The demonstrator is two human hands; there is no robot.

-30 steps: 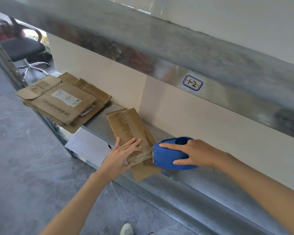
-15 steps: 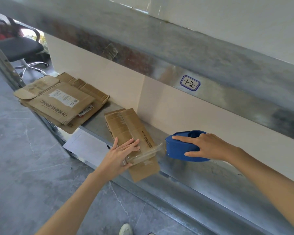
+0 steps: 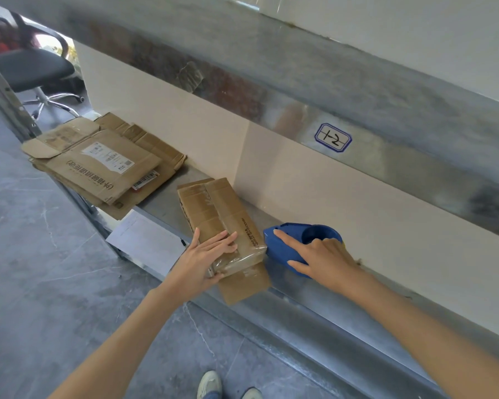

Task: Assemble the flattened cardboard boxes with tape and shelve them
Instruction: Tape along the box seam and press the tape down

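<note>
One small cardboard box (image 3: 211, 208) was mid-taping: left hand (image 3: 202, 257) pressed flat on it, right hand (image 3: 326, 254) gripped the blue tape dispenser (image 3: 275, 247); stacked flattened boxes (image 3: 104, 165) lay unassembled.

Seen from a single wide-angle camera worn on the person's head, facing forward and steeply down along both bare forearms. The metal shelf (image 3: 314, 315) cuts the frame on a diagonal from upper left to lower right. The view is close, at arm's reach: the left hand (image 3: 206, 256) and right hand (image 3: 323, 257) sit near centre, at the small cardboard box (image 3: 213, 208) and blue tape dispenser (image 3: 280, 240). The downward tilt takes in the person's shoes (image 3: 211, 384) at the bottom edge. The wide lens reaches an office chair (image 3: 32, 70) at far upper left and a handwritten label (image 3: 332, 137) on the upper rail.
</note>
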